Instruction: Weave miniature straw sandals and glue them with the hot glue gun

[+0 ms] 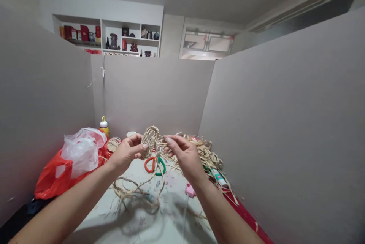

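A small, rounded piece of woven straw [150,134] is pinched between the thumb and fingers of my left hand [128,150]. From it a long braided straw cord [163,187] hangs down and loops over the white tabletop. Just to the right of the woven piece, my right hand [185,156] is closed in a pinch, thumb against fingers. What those fingertips hold is too small to make out. Behind the hanging cord lie scissors with one orange and one green handle [163,168], their blades mostly hidden.
Loose straw strands [209,154] are heaped at the right, beside a green-and-white tube [219,178] and a pink object [190,189]. Left stand a red plastic bag [53,175], a clear bag [81,149] and a yellow bottle [104,126]. Grey partitions [154,92] enclose the table.
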The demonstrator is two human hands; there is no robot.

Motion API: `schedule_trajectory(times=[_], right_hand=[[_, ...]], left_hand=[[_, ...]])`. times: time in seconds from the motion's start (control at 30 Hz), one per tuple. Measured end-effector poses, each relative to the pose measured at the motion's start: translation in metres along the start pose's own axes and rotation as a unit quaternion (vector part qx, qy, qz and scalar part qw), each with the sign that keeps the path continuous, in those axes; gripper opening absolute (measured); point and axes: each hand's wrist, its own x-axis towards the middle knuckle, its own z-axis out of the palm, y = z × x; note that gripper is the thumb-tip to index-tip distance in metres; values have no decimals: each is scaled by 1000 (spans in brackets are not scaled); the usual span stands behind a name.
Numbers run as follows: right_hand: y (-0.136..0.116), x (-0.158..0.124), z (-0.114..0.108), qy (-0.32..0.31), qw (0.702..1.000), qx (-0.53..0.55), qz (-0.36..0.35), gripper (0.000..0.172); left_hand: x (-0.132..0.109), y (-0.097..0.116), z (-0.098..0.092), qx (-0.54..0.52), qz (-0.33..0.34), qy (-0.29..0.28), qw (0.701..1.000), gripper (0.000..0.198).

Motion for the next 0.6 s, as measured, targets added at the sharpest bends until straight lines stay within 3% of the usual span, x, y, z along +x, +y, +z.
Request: schedule_trajectory(times=[0.13, 0.23, 0.43, 0.6], right_hand=[[-1, 6, 1, -51, 998, 42, 5, 21], [-1, 13, -3, -75, 995, 63, 10, 17], [13, 13, -6, -163, 980, 92, 69, 17], [20, 3, 4, -219, 963, 96, 120, 18]], left_hand=[[5, -2, 24, 12, 24, 15, 1000, 22], [6, -1, 31, 31, 25, 16, 999, 22], [1, 5, 21, 83, 34, -15, 996, 17], [-3, -1, 11, 73, -11, -5, 997, 20]])
